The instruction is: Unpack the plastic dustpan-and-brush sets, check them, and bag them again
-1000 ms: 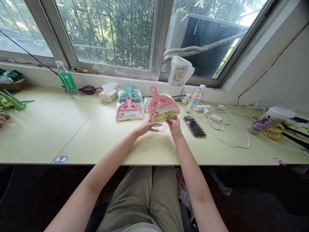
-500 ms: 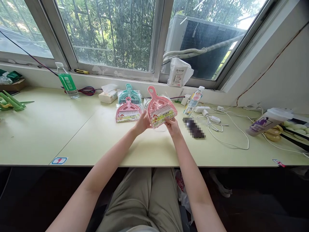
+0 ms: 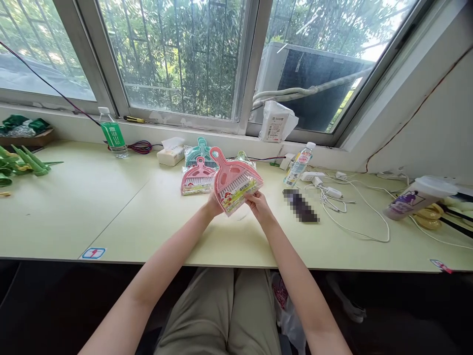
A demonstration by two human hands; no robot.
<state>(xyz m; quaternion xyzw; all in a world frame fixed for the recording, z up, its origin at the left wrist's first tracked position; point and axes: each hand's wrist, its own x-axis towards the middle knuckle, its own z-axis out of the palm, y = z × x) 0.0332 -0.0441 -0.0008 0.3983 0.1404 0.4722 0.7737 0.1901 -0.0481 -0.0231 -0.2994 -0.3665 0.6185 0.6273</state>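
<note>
While the left hand (image 3: 213,204) grasps its left edge, fingers mostly hidden, the right hand (image 3: 259,206) pinches the lower right of a pink dustpan set (image 3: 236,178).
Wrapped in clear plastic, the set tilts above the table (image 3: 129,222), handle leaning left; behind it on the left are a second pink dustpan (image 3: 195,178) and a green dustpan (image 3: 199,157). Near the right hand lies a phone (image 3: 301,206), with a drink bottle (image 3: 300,164) beyond.
</note>
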